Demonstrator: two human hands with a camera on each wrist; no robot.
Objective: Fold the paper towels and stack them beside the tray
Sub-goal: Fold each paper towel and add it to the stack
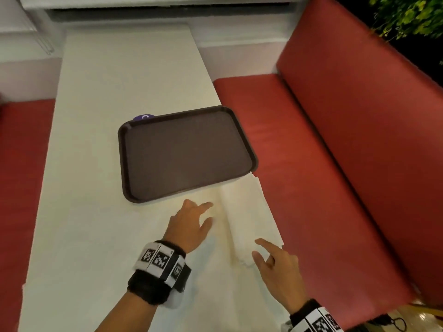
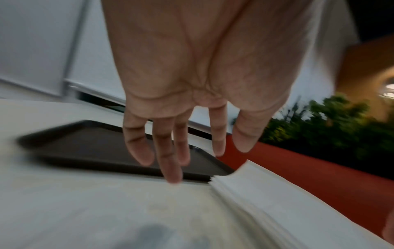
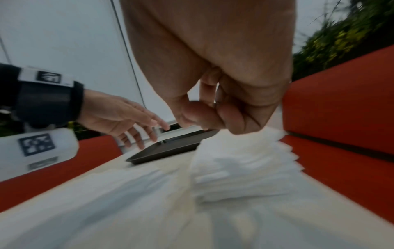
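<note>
A dark brown tray [image 1: 124,164] lies empty on the white table [image 1: 107,92]. Just in front of its near right corner, a stack of folded white paper towels [image 1: 247,207] runs along the table's right edge. My left hand [image 1: 206,214] hovers with spread, straight fingers beside the stack's left side and holds nothing; the left wrist view shows its fingertips [image 2: 172,176] close above the table by the tray [image 2: 85,139] and stack [image 2: 277,193]. My right hand [image 1: 261,250] is at the stack's near end, index finger out, other fingers loosely curled [image 3: 213,118] above the towels [image 3: 238,168], nothing in them.
Red padded benches flank the table, one close on the right [image 1: 335,164] and one on the left [image 1: 19,164]. A small purple object [image 1: 143,116] peeks from behind the tray's far rim. Green foliage [image 1: 407,15] is beyond the right backrest.
</note>
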